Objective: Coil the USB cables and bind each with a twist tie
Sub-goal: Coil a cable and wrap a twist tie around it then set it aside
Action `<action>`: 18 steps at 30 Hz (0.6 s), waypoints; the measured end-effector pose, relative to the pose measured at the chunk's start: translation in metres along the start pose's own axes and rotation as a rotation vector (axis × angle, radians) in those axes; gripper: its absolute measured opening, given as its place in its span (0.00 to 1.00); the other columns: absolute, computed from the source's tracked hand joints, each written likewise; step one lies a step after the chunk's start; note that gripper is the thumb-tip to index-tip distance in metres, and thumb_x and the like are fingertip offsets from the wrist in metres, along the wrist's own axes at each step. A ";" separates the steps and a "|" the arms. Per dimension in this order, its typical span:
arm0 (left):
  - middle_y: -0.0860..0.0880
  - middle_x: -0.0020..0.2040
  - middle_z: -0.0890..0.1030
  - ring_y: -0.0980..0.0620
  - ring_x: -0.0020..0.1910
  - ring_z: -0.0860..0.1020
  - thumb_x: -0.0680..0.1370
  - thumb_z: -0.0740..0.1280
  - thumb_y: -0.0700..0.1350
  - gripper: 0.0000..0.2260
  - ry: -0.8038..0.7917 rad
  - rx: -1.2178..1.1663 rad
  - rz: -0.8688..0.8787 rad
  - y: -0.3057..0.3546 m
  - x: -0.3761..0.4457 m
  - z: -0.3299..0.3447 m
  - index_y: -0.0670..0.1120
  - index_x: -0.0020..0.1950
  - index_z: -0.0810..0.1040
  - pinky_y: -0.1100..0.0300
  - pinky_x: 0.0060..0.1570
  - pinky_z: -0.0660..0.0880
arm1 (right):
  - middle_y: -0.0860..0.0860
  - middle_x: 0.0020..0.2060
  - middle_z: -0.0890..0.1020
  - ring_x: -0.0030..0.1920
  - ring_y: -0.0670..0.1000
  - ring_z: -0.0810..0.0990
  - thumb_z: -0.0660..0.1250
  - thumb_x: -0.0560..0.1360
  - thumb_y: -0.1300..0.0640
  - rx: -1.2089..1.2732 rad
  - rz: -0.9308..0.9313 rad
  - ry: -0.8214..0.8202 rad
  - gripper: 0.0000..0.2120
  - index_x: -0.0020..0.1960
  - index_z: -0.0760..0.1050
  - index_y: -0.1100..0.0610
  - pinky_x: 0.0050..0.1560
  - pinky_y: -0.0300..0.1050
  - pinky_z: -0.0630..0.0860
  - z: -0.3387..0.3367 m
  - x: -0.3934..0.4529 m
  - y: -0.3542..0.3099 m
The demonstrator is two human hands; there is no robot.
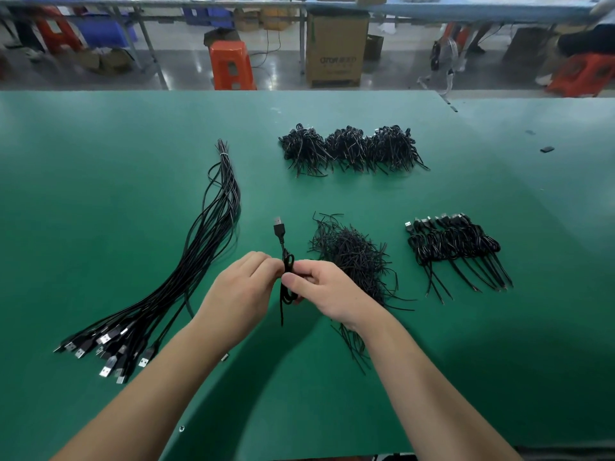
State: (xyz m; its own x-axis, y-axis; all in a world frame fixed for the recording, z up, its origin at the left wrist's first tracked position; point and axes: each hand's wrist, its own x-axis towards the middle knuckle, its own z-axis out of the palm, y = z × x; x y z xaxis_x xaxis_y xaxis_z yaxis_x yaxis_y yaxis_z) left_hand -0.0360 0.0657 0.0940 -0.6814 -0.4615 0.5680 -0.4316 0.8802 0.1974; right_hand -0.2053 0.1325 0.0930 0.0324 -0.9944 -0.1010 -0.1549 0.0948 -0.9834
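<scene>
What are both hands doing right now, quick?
Left hand: closed, pinching the coiled USB cable at its middle.
Right hand: closed on the same cable from the other side; whether a twist tie is in the fingers cannot be told.

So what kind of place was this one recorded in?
Probably a factory assembly floor: a long green work table holding batches of black bundled USB cables, with orange plastic stools and a brown cardboard carton behind.

folded black USB cable (287,271): pinched mid-air between both hands, plug end up, loose tail hanging | long loose black USB cables (199,254): fanned at left, plugs nearest | thin black twist ties (356,257): heap just right | bound black coils (456,244): row far right | finished coil piles (349,149): far centre
</scene>
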 end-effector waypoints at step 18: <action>0.47 0.54 0.73 0.46 0.37 0.74 0.77 0.69 0.39 0.04 0.123 -0.080 -0.029 0.006 -0.009 0.003 0.47 0.49 0.79 0.53 0.31 0.75 | 0.58 0.55 0.82 0.56 0.54 0.79 0.62 0.82 0.62 0.320 0.086 -0.057 0.12 0.63 0.78 0.64 0.66 0.54 0.75 -0.008 -0.003 0.009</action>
State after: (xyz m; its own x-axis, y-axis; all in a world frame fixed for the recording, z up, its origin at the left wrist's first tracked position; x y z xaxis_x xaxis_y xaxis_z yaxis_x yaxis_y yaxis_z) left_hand -0.0344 0.0748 0.0874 -0.5901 -0.4739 0.6536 -0.3981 0.8751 0.2750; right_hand -0.2145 0.1361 0.0852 0.0889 -0.9787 -0.1850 0.1580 0.1972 -0.9675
